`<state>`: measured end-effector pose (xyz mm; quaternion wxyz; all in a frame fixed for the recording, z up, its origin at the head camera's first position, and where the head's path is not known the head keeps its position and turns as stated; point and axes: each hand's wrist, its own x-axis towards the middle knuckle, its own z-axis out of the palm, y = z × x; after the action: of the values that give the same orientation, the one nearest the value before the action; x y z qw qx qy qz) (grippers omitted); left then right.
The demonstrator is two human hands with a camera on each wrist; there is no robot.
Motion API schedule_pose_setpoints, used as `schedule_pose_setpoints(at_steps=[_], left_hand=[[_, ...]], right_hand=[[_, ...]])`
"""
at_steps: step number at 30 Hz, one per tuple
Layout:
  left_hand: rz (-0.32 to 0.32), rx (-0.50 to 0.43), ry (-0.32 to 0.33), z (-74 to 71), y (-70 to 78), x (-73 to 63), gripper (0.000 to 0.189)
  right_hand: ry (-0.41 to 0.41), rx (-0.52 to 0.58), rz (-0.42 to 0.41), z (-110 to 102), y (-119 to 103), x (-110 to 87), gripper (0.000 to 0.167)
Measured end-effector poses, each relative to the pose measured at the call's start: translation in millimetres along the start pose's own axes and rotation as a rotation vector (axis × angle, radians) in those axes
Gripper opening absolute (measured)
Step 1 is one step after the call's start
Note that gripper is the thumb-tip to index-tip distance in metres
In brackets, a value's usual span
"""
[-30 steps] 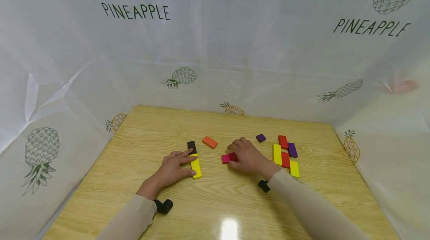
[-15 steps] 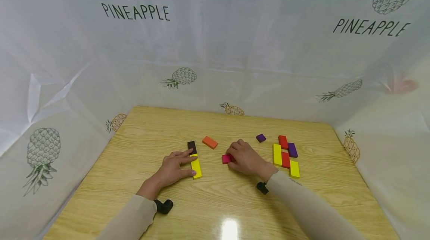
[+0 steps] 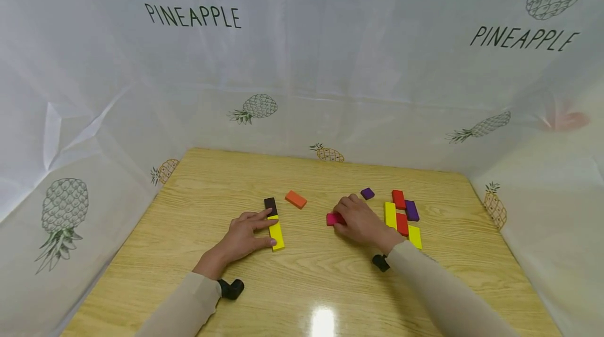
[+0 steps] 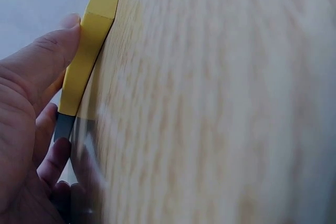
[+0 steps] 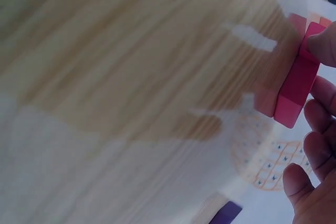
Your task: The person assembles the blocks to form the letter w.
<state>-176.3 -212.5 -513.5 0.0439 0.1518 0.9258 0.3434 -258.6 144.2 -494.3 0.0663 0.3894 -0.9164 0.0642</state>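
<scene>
Tabletop [image 3: 283, 284]: pink block [image 3: 332, 219] clamped in right grip [image 3: 362, 221], yellow block [image 3: 277, 233] touching spread left grip [image 3: 244, 235].

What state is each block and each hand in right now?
Left hand: touching a yellow block
That yellow block: flat, end to end with the black block
Black block: flat
Right hand: holding a pink block
Pink block: partly hidden by that hand
Orange block: flat, apart
Small purple block: flat, apart
Right-side blocks: five, flat, close together

Beige long sleeves [image 3: 181, 303], rounded black wrist pieces [image 3: 232, 290], seemingly matte
</scene>
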Motion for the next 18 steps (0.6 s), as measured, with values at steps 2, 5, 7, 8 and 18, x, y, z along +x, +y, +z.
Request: schedule_pose_setpoints(at_steps=[2,5,7,8,18], left_hand=[[-0.002,0.0,-0.001,0.0,0.1,0.0,0.059],[-0.004,0.003,0.0,0.2,-0.3,0.4,0.059],[-0.005,0.009,0.0,0.5,-0.7,0.6,0.059],[-0.004,0.012,0.001,0.6,-0.9,0.7,0.059],[-0.008,-0.006,-0.005,1.5,-1.4,0.5,0.059]], right_hand=[[0.0,-0.009,0.009,-0.9,2.8,-2.2,0.03],[0.009,-0.002,0.015,-2.9,2.8,-3.7,0.031],[0.02,0.008,0.008,-4.3,-0.9,-3.4,0.03],[0.026,0.012,0.002,-4.8,-3.5,-3.0,0.03],[0.052,-0.028,-0.097,-4.6,-45.0,0.6,0.023]])
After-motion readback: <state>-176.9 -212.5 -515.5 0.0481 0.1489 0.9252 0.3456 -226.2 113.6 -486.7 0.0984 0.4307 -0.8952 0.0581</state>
